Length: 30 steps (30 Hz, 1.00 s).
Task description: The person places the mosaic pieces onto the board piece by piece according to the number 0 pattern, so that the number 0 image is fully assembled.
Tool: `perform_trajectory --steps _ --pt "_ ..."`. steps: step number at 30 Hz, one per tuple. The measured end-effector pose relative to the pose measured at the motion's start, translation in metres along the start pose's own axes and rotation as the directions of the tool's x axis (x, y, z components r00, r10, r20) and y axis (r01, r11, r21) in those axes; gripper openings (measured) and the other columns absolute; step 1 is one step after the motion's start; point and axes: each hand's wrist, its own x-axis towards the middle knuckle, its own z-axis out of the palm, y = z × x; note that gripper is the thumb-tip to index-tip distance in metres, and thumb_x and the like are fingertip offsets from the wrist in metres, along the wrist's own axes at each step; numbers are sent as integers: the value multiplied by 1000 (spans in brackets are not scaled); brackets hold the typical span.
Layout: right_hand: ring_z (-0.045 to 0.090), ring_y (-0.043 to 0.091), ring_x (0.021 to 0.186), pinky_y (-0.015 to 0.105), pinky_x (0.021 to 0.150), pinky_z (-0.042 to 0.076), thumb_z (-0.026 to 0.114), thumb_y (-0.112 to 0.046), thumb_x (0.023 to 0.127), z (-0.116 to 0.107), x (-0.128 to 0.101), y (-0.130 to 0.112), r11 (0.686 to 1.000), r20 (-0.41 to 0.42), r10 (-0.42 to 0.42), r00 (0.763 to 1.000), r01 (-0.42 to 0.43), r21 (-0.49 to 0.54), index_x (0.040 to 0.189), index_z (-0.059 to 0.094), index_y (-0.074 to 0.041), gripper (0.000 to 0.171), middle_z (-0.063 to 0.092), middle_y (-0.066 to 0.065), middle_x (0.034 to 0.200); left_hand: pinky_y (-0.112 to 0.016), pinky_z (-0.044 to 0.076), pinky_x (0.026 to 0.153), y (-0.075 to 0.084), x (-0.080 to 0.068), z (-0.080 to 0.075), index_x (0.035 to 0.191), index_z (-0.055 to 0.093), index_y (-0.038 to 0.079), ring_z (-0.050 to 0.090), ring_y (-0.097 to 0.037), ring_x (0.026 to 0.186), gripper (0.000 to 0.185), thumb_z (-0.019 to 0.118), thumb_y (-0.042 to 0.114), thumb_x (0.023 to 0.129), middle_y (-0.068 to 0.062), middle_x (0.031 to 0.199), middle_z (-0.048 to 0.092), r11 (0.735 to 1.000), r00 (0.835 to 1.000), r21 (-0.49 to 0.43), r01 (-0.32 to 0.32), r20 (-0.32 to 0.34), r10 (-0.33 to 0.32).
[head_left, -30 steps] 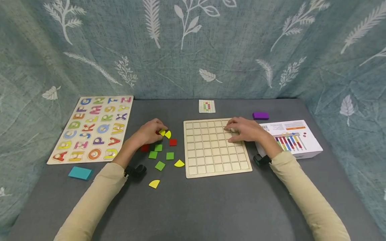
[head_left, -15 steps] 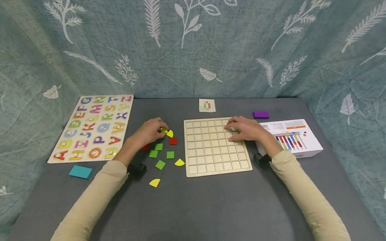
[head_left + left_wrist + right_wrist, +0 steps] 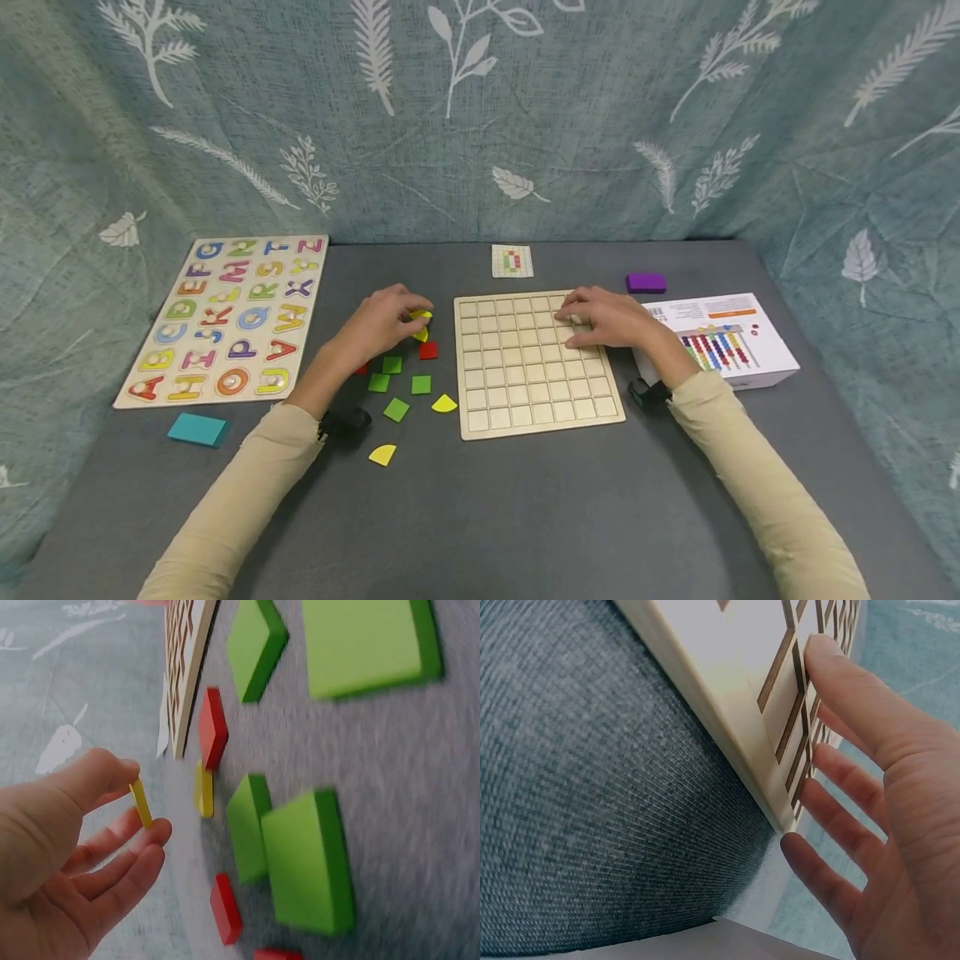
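A yellow piece (image 3: 421,316) is pinched edge-on between thumb and fingertips of the left hand (image 3: 382,321), lifted clear of the mat. Nearer than that grip, green squares (image 3: 396,409) and two yellow quarter-rounds (image 3: 382,454) lie unplaced; a red square (image 3: 428,351) sits just below it. Beside the grip, the grid board (image 3: 536,362) is pressed by the flat, straight fingers of the right hand (image 3: 606,318); every visible cell is unfilled, so nearly all placing appears left. Beyond, a pattern card (image 3: 512,261) lies.

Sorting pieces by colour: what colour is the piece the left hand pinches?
Yellow piece, clearest in the left wrist view.
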Motion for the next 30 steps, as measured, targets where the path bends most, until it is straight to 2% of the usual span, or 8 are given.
perform_trajectory --steps 3,9,16,23,30 --pt "52 29 120 45 84 48 67 -43 88 1 0 0 1000 -2 -6 1000 6 5 133 60 -19 52 52 8 138 -44 51 83 4 2 6 118 69 7 66 -26 98 27 64 17 94 -12 114 64 1000 1000 -27 -13 -8 13" --pt "51 30 122 46 85 48 68 -43 88 2 -1 -1 1000 -3 1 1000 -1 15 133 61 -19 51 52 8 138 -43 53 79 11 5 14 122 67 9 68 -26 97 28 60 15 95 -12 118 67 994 998 -93 -51 -33 48" --pt "48 29 126 46 85 48 67 -45 89 -3 0 -3 999 14 39 999 -38 -7 135 59 -21 52 49 5 141 -43 54 80 23 14 19 117 70 9 68 -28 97 25 59 18 97 -12 118 68 984 994 -146 -103 -52 96" --pt "49 30 125 47 85 48 67 -44 89 -1 0 -3 1000 11 25 1000 -25 10 134 60 -21 51 50 6 140 -41 53 79 22 15 28 115 70 8 67 -27 94 24 63 18 95 -12 116 68 976 994 -189 -110 -27 106" --pt "48 30 126 48 87 48 68 -43 88 -1 0 -3 1000 9 23 1000 -24 14 134 60 -20 51 50 7 140 -39 52 77 22 16 31 113 72 8 65 -24 88 24 64 20 94 -11 110 70 972 991 -197 -131 -53 123"
